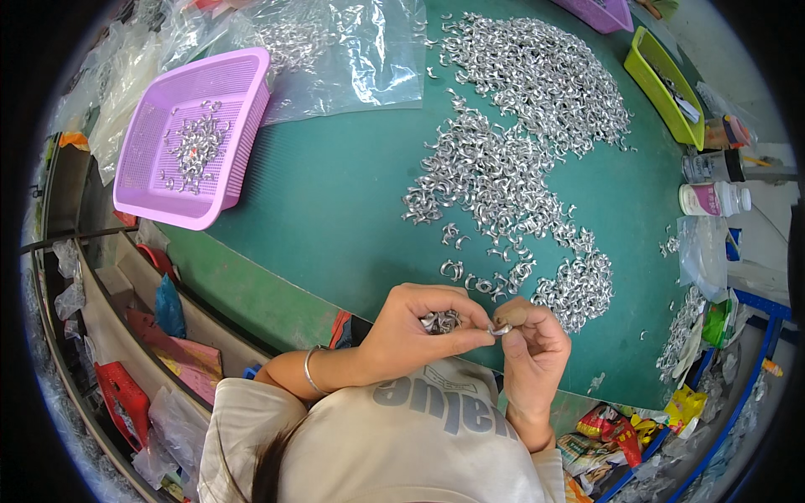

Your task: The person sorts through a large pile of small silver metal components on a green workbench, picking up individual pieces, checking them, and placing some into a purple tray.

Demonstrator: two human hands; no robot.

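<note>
My left hand [407, 331] is closed around several small curved silver metal pieces [442, 321], cupped in its palm. Between its thumb and forefinger tips and those of my right hand [535, 339] is one curved metal piece [501, 330]. The right hand's fingers are bent in a pinch on that piece. Both hands are close to my body over the near edge of the green table [335, 201]. Just beyond them lie a few loose pieces [480, 285] and a small heap of the same pieces [577, 289].
Larger heaps of metal pieces [537, 75] spread over the far table. A purple basket [239, 142] holding some pieces stands left, beside a clear plastic sheet [369, 67]. On the right are a lime-green basket [671, 101], a white bottle [713, 199] and a blue metal frame [763, 369].
</note>
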